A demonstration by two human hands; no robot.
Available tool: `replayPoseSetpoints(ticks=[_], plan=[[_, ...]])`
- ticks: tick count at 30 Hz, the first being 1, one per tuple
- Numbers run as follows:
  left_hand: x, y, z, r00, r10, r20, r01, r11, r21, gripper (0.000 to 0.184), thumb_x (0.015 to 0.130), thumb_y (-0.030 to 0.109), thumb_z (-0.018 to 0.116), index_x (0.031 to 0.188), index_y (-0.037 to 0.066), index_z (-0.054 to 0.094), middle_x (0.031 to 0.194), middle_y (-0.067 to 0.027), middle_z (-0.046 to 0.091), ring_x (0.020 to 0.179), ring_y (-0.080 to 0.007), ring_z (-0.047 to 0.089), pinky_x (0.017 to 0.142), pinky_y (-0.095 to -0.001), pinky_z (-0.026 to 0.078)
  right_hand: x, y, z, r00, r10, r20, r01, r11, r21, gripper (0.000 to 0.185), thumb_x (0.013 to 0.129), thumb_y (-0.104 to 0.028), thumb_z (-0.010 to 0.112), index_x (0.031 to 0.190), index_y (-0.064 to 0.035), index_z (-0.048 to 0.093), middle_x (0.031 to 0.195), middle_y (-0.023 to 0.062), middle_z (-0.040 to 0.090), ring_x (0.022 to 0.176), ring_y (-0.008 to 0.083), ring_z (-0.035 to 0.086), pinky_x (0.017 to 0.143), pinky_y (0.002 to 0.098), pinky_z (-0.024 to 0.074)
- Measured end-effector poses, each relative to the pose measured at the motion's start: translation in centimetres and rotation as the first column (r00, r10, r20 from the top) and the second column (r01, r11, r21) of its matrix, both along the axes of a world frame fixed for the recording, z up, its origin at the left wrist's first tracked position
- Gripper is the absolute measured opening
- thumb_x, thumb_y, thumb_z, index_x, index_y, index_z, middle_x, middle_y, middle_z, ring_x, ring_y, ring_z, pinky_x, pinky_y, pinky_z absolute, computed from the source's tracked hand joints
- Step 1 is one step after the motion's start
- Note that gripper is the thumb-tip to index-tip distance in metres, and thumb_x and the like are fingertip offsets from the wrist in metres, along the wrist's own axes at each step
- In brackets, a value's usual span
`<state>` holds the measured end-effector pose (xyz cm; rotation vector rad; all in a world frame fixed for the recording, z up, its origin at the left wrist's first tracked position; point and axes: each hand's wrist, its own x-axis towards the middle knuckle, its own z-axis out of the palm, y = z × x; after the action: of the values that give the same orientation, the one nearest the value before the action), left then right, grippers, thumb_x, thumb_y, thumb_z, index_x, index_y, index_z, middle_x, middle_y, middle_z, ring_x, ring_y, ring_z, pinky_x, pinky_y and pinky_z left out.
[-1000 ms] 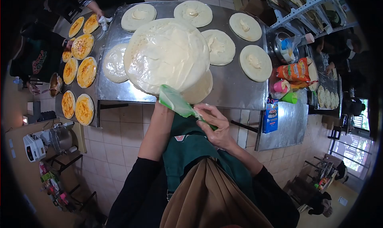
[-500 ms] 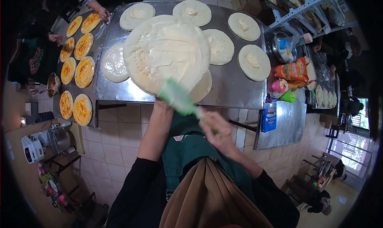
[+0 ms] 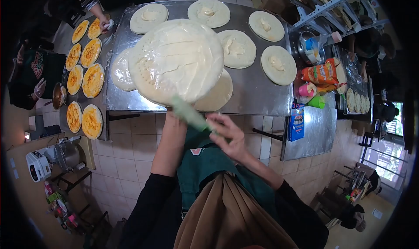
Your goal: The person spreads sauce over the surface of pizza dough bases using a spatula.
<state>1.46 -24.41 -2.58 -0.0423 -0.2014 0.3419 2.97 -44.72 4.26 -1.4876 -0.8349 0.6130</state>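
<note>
A large round pizza base [image 3: 187,59] is raised above the steel table, coated with a glossy pale spread. Rows of small dents mark its left side, and streaks run over the middle. My left hand [image 3: 171,112] holds it up from underneath; the fingers are hidden and only the wrist area shows. My right hand [image 3: 228,135] is closed around the handle of a green spatula [image 3: 190,114]. The spatula's blade, a little blurred, lies at the base's near edge; whether it touches cannot be told. Another flat base [image 3: 218,94] lies on the table, partly covered from view.
Several bases with dollops of spread, including one base [image 3: 279,65], lie on the steel table [image 3: 257,98]. Orange-topped bases [image 3: 92,81] fill the left table, where co-workers stand. An orange packet [image 3: 321,73], a pink cup [image 3: 307,90] and a blue box [image 3: 297,124] sit right.
The held base has shifted slightly left. My right hand and the spatula have moved a little left and down. A co-worker's hand at the upper left has moved left.
</note>
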Motion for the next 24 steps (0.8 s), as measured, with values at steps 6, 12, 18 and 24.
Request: replayPoseSetpoints(ticks=[6,12,18,24], plan=[[-0.5,-0.1,0.3,0.999,0.004,-0.042,-0.003,1.0,0.02,0.074,0.088,0.06,0.042,0.143,0.012,0.031,0.146,-0.0109,0.034,0.134,-0.033,0.033,0.108,-0.0523,0.03,7.3,2.9,2.7,0.826,-0.131,-0.549,0.22,0.97,0.099,0.037,0.09,-0.004,0.055,0.127,-0.0031,0.055,0.104,0.004,0.063,0.045,-0.0002,0.034,0.039,0.0171,0.0265],[-1.2,0.0,-1.0,0.991,0.03,-0.133,-0.027,0.999,0.027,0.073,0.088,0.059,0.042,0.143,0.012,0.032,0.146,-0.0111,0.034,0.133,-0.033,0.033,0.108,-0.0522,0.03,7.2,-0.3,3.6,0.84,-0.271,0.47,0.359,0.927,-0.108,0.036,0.088,0.002,0.054,0.123,-0.0051,0.06,0.099,0.0092,0.064,0.066,0.0087,0.055,0.055,0.0231,0.0443],[-2.2,0.2,-2.6,0.958,0.04,-0.284,-0.027,0.998,0.05,0.073,0.088,0.059,0.042,0.143,0.011,0.032,0.146,-0.0113,0.035,0.133,-0.0331,0.034,0.108,-0.0522,0.03,1.1,-0.5,4.0,0.965,-0.022,0.263,0.094,0.96,-0.263,0.034,0.084,-0.001,0.062,0.118,-0.0032,0.062,0.071,0.0078,0.054,0.063,0.0141,0.053,0.057,0.0251,0.0427],[-3.1,0.7,-3.8,0.891,0.039,-0.453,-0.002,0.997,0.083,0.073,0.089,0.059,0.041,0.142,0.011,0.032,0.146,-0.0116,0.035,0.133,-0.0332,0.034,0.108,-0.0522,0.03,1.0,0.7,1.3,0.963,0.067,0.263,0.011,0.959,-0.283,0.037,0.087,-0.009,0.062,0.124,-0.0127,0.06,0.073,0.0063,0.057,0.063,0.0123,0.053,0.057,0.0287,0.0445]])
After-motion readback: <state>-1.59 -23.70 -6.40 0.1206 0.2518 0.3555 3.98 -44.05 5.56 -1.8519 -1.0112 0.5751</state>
